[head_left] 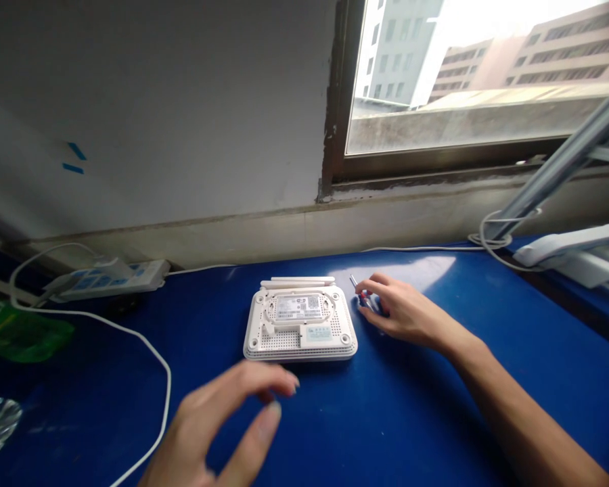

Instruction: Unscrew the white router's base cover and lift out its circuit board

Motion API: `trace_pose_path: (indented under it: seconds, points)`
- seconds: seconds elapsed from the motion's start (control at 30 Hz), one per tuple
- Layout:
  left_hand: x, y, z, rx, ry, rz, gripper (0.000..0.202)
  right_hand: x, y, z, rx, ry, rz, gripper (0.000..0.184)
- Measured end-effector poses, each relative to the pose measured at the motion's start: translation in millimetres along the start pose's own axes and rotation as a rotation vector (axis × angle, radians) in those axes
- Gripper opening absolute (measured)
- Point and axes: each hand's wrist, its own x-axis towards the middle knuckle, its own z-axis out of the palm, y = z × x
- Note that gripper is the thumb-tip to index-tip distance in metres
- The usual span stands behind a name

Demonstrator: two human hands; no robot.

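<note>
A white Wi-Fi router (289, 341) lies upside down on the blue table, its label and vent holes facing up and its antennas folded along the far edge. Just right of it, my right hand (400, 308) has its thumb and fingers curled round a small screwdriver (363, 295) with a metal shaft and a partly red handle. The shaft points away to the upper left; my fingers cover part of the handle. My left hand (223, 419) hovers in front of the router with thumb and fingertips apart, holding nothing.
A white power strip (116, 281) with a plug and a trailing white cable (168, 379) lies at left, beside a green bottle (25, 331). A metal frame leg (553, 166) stands at right near a white device (578, 250). The wall and window bound the table's far side.
</note>
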Motion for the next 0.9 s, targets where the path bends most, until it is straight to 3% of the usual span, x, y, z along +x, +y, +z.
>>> trace_pose_path:
  seconds: [0.07, 0.13, 0.2, 0.27, 0.47, 0.63, 0.77, 0.9]
  points:
    - [39.9, 5.6, -8.6, 0.234, 0.369, 0.023, 0.024, 0.2, 0.5, 0.1, 0.020, -0.003, -0.001, 0.023]
    - [74.1, 5.4, -12.0, 0.422, 0.440, 0.138, 0.023, 1.3, 1.9, 1.3, 0.047, 0.000, 0.005, 0.023]
    - [95.8, -3.1, -11.8, 0.560, 0.427, 0.214, 0.028, 2.6, 3.6, 2.9, 0.082, 0.009, 0.017, 0.023]
    - [103.6, -18.1, -9.5, 0.661, 0.412, 0.209, 0.033, 3.7, 5.5, 4.0, 0.127, 0.021, 0.034, 0.021]
    - [88.6, -58.8, -0.5, 0.772, 0.275, 0.156, 0.050, 4.9, 10.3, 2.6, 0.298, 0.059, 0.097, 0.020]
    - [85.4, -65.8, -1.8, 0.740, 0.195, 0.152, 0.066, 6.1, 8.7, 2.1, 0.454, 0.068, 0.162, 0.023]
    - [85.5, -66.1, -3.9, 0.712, 0.175, 0.143, 0.075, 7.2, 5.5, 2.0, 0.614, 0.069, 0.219, 0.038]
    - [84.0, -66.5, -3.5, 0.682, 0.204, 0.139, 0.076, 10.5, -2.1, -15.5, 0.730, 0.066, 0.221, 0.050]
